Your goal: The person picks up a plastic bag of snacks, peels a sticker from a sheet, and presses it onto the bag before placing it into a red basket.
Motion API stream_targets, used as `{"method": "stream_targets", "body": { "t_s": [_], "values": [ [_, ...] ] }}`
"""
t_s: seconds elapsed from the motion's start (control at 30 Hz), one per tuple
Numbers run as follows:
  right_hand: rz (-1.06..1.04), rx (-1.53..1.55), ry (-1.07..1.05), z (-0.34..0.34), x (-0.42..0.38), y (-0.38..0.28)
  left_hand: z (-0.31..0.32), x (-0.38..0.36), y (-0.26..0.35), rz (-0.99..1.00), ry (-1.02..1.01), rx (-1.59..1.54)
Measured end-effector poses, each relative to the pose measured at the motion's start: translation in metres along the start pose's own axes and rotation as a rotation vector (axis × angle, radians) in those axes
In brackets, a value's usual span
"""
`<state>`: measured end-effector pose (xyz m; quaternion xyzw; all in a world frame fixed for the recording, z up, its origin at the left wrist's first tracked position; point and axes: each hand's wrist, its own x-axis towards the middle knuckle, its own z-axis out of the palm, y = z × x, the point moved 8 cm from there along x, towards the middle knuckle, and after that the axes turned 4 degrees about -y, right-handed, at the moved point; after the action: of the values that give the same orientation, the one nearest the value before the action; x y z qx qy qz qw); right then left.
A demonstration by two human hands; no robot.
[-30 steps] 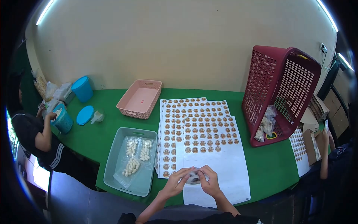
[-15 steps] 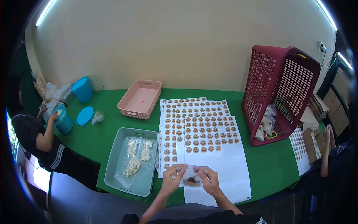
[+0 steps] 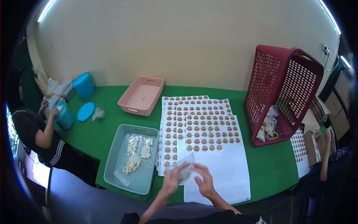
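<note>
My left hand (image 3: pixel 171 182) is closed on a clear plastic bag (image 3: pixel 186 166), tilted up over the sticker sheets. Whatever lies inside or behind the plastic is blurred. Beside the bag's right edge is my right hand (image 3: pixel 204 182), thumb apart from fingers that are smeared by motion; it appears to hold nothing. Under both hands lies the front sheet of round brown stickers (image 3: pixel 216 164), its lower part plain white. To the left, a grey-green tray (image 3: pixel 112 164) holds clear bags of white, finger-shaped pieces (image 3: pixel 132 164).
A pink basket (image 3: pixel 141 95) stands at the back. A large maroon basket (image 3: pixel 261 74) lies on its side at right with filled bags (image 3: pixel 269 121) in it. At left, a person reaches into a blue tub (image 3: pixel 64 117). Another person's hands (image 3: pixel 329 136) are by a cardboard box (image 3: pixel 311 145).
The bag, held between both hands before, has swung upward and now stays in my left hand. My right hand has come off its edge. The view has shifted slightly.
</note>
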<state>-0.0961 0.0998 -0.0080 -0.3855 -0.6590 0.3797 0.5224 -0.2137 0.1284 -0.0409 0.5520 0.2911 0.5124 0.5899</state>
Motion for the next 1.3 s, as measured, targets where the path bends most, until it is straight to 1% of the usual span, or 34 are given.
{"method": "stream_targets", "body": {
  "t_s": [0.03, 0.07, 0.1, 0.13, 0.17, 0.2, 0.23, 0.37, 0.43, 0.5, 0.63, 0.73, 0.77, 0.8, 0.83, 0.87, 0.93, 0.97, 1.0, 1.03, 1.07, 1.13, 1.17, 1.2, 1.27, 1.3],
  "values": [
    [0.064, -0.047, 0.187, -0.012, -0.005, 0.007, -0.002, 0.001, 0.004, -0.079, -0.045, 0.032],
    [0.146, 0.141, 0.306, -0.019, -0.007, 0.02, 0.0, 0.0, 0.006, -0.161, -0.092, 0.063],
    [0.173, 0.216, 0.306, -0.019, -0.005, 0.029, 0.0, 0.0, 0.009, -0.188, -0.025, -0.014],
    [0.2, 0.29, 0.306, -0.02, -0.004, 0.035, 0.002, 0.0, 0.008, -0.197, -0.028, -0.013],
    [0.207, 0.293, 0.314, -0.024, -0.005, 0.036, 0.002, -0.001, 0.009, -0.191, -0.022, 0.033],
    [0.296, 0.319, 0.161, -0.017, -0.005, 0.041, 0.003, -0.001, 0.009, -0.182, -0.016, 0.078],
    [0.383, 0.344, 0.005, -0.007, -0.005, 0.046, 0.004, -0.002, 0.007, -0.189, 0.017, 0.054],
    [0.338, 0.268, -0.031, -0.005, -0.003, 0.034, -0.001, -0.006, -0.002, -0.216, 0.044, 0.08],
    [0.317, 0.286, -0.047, -0.006, -0.006, 0.039, -0.005, -0.005, 0.003, -0.162, 0.087, 0.063],
    [0.253, 0.3, -0.042, -0.005, -0.005, 0.036, -0.007, -0.006, 0.0, -0.156, 0.073, 0.059],
    [0.25, 0.324, -0.003, -0.008, -0.005, 0.034, -0.001, -0.003, 0.006, -0.122, 0.021, 0.073],
    [0.297, 0.376, 0.005, -0.009, -0.001, 0.032, 0.003, 0.0, 0.001, -0.123, 0.018, 0.068],
    [0.318, 0.416, 0.111, -0.017, -0.001, 0.035, 0.004, 0.003, 0.003, -0.13, 0.017, 0.069],
    [0.343, 0.455, 0.217, -0.024, -0.002, 0.038, 0.01, 0.009, 0.013, -0.095, -0.029, 0.192],
    [0.35, 0.608, 0.272, -0.027, 0.0, 0.037, 0.014, 0.011, 0.018, -0.064, -0.074, 0.313],
    [0.354, 0.761, 0.327, -0.032, 0.002, 0.035, 0.012, 0.01, 0.015, -0.08, -0.073, 0.311],
    [0.264, 0.728, 0.338, -0.04, 0.006, 0.038, 0.011, 0.005, -0.015, -0.315, -0.139, 0.043],
    [0.272, 0.731, 0.338, -0.038, 0.006, 0.037, 0.007, 0.004, -0.019, -0.317, -0.121, 0.074],
    [0.349, 0.728, 0.345, -0.035, 0.004, 0.039, 0.007, 0.002, -0.018, -0.322, -0.117, 0.074],
    [0.423, 0.722, 0.35, -0.032, 0.001, 0.042, 0.004, 0.002, -0.016, -0.331, -0.067, 0.079],
    [0.424, 0.723, 0.347, -0.032, 0.0, 0.043, 0.0, 0.001, -0.015, -0.337, -0.016, 0.085],
    [0.436, 0.311, -0.01, -0.012, -0.002, 0.04, -0.001, 0.001, -0.015, -0.36, -0.007, 0.054],
    [0.484, 0.297, -0.02, -0.009, -0.008, 0.047, -0.001, 0.001, -0.017, -0.384, -0.004, 0.021],
    [0.48, 0.296, -0.019, -0.008, -0.008, 0.048, 0.002, 0.001, -0.018, -0.38, -0.005, 0.022],
    [0.574, 0.152, 0.119, -0.018, -0.014, 0.057, -0.001, 0.004, 0.004, -0.086, 0.134, 0.51],
    [0.57, 0.152, 0.123, -0.018, -0.016, 0.059, 0.008, 0.006, 0.011, 0.077, 0.002, 0.786]
  ]
}}
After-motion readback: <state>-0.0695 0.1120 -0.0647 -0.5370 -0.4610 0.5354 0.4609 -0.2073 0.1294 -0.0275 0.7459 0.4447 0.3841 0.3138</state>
